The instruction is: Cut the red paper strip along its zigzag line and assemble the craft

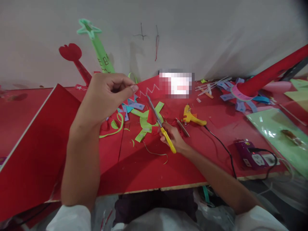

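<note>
Between thumb and fingers, my left hand (115, 88) pinches a strip of red paper (150, 85) marked with a pale zigzag line. My right hand (173, 136) is closed around the yellow handles of scissors (167, 138). Their blades point up and left, with the tips at the lower edge of the red strip near the zigzag. Whether the tips are cutting into the paper I cannot tell. On the table beneath the scissors lies a green paper cutout (144, 122) with several strips sticking out.
A yellow glue gun (193, 117) lies right of my right hand, its cord running to a purple power socket (250, 155). A large red board (36, 144) leans at left. A green star-topped tube (99, 48) stands behind, and a red tube (271, 70) slants at right.
</note>
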A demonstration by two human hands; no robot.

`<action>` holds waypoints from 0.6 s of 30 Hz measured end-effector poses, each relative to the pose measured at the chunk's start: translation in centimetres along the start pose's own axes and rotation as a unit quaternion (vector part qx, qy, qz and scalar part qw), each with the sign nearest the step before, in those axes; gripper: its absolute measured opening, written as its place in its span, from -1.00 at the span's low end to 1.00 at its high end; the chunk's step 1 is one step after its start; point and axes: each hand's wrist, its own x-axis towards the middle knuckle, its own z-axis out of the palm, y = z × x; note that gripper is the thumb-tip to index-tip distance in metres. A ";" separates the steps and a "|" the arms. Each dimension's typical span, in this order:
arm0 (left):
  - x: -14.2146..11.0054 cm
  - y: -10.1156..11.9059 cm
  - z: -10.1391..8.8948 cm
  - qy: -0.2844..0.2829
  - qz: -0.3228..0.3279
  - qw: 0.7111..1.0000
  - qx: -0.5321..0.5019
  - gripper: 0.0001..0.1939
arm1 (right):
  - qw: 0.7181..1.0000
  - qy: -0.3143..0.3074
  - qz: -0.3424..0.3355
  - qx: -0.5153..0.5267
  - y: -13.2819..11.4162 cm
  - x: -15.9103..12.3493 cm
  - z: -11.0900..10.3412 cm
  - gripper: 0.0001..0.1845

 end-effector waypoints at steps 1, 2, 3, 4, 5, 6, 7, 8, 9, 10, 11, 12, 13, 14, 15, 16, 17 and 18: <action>0.0 -0.1 -0.2 -0.002 0.004 1.000 0.004 -0.87 | 1.000 0.002 0.004 0.002 -0.2 0.0 -0.1 -0.34; 0.0 -0.3 -0.4 -0.006 0.007 1.000 0.009 -0.88 | 1.000 0.003 0.008 0.001 -0.3 0.0 -0.2 -0.33; -0.1 -0.5 -0.7 -0.011 0.011 1.000 0.013 -0.88 | 1.000 0.005 0.011 -0.005 -0.5 0.1 -0.3 -0.32; -0.1 -0.6 -0.8 -0.017 0.016 1.000 0.017 -0.88 | 1.000 0.005 0.013 -0.013 -0.6 0.1 -0.3 -0.32; -0.1 -0.7 -1.0 -0.024 0.020 0.999 0.020 -0.88 | 1.000 0.004 0.015 -0.020 -0.7 0.2 -0.3 -0.31; -0.2 -0.8 -1.1 -0.029 0.023 0.999 0.021 -0.89 | 1.000 0.002 0.015 -0.023 -0.8 0.2 -0.3 -0.30; -0.2 -0.8 -1.2 -0.034 0.025 0.999 0.022 -0.91 | 1.000 -0.001 0.015 -0.022 -0.8 0.2 -0.3 -0.30; -0.2 -0.8 -1.2 -0.038 0.026 0.999 0.022 -0.92 | 1.000 -0.003 0.014 -0.019 -0.8 0.2 -0.2 -0.29; -0.2 -0.7 -1.3 -0.043 0.024 0.999 0.022 -0.93 | 1.000 -0.004 0.014 -0.015 -0.8 0.2 -0.2 -0.28; -0.2 -0.7 -1.2 -0.045 0.022 0.998 0.023 -0.93 | 1.000 -0.002 0.014 -0.011 -0.7 0.2 -0.2 -0.27; -0.2 -0.6 -1.2 -0.048 0.021 0.998 0.023 -0.92 | 1.000 -0.001 0.014 -0.009 -0.6 0.2 -0.1 -0.26; -0.2 -0.5 -1.2 -0.051 0.021 0.998 0.022 -0.92 | 1.000 -0.001 0.013 -0.008 -0.5 0.1 -0.1 -0.25; -0.2 -0.5 -1.2 -0.051 0.021 0.998 0.022 -0.91 | 1.000 -0.001 0.012 -0.007 -0.5 0.1 -0.2 -0.24; -0.2 -0.5 -1.2 -0.050 0.021 0.998 0.021 -0.91 | 1.000 -0.002 0.010 -0.005 -0.4 0.1 -0.2 -0.24; -0.2 -0.6 -1.2 -0.049 0.019 0.998 0.021 -0.91 | 1.000 -0.004 0.009 -0.004 -0.3 0.1 -0.2 -0.24; -0.2 -0.6 -1.1 -0.047 0.017 0.999 0.021 -0.92 | 1.000 -0.006 0.007 -0.003 -0.3 0.1 -0.2 -0.24; -0.2 -0.6 -1.1 -0.045 0.015 0.999 0.021 -0.92 | 1.000 -0.007 0.007 -0.002 -0.3 0.1 -0.3 -0.25; -0.2 -0.6 -1.1 -0.043 0.013 0.999 0.023 -0.93 | 1.000 -0.008 0.008 -0.002 -0.3 0.1 -0.3 -0.26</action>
